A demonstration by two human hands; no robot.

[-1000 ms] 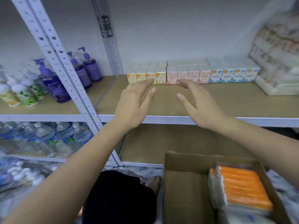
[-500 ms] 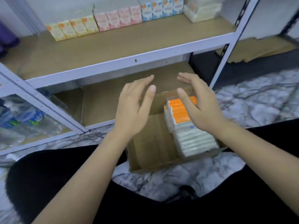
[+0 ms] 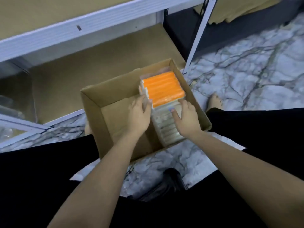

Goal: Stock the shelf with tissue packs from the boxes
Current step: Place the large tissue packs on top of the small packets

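Note:
An open cardboard box (image 3: pixel 92 112) stands on the floor between my legs. In its far right corner lies a bundle of orange tissue packs (image 3: pixel 162 88), with a row of pale packs (image 3: pixel 166 127) nearer to me. My left hand (image 3: pixel 139 116) is inside the box, fingertips against the orange bundle's near left side. On the other side my right hand (image 3: pixel 187 117) has its fingers spread over the pale packs at the bundle's near right edge. The bundle still rests in the box. The left half of the box is bare cardboard.
The brown lower shelf board (image 3: pixel 98 63) lies just beyond the box, under the white edge of the upper shelf (image 3: pixel 82 28). A white upright post (image 3: pixel 197 35) stands at the box's far right. Marble floor (image 3: pixel 255 71) spreads to the right, with a bare foot (image 3: pixel 214 101) beside the box.
My view has tipped down from the stocked shelf to the box. Both hands have dropped from the shelf into the box and now touch the orange bundle.

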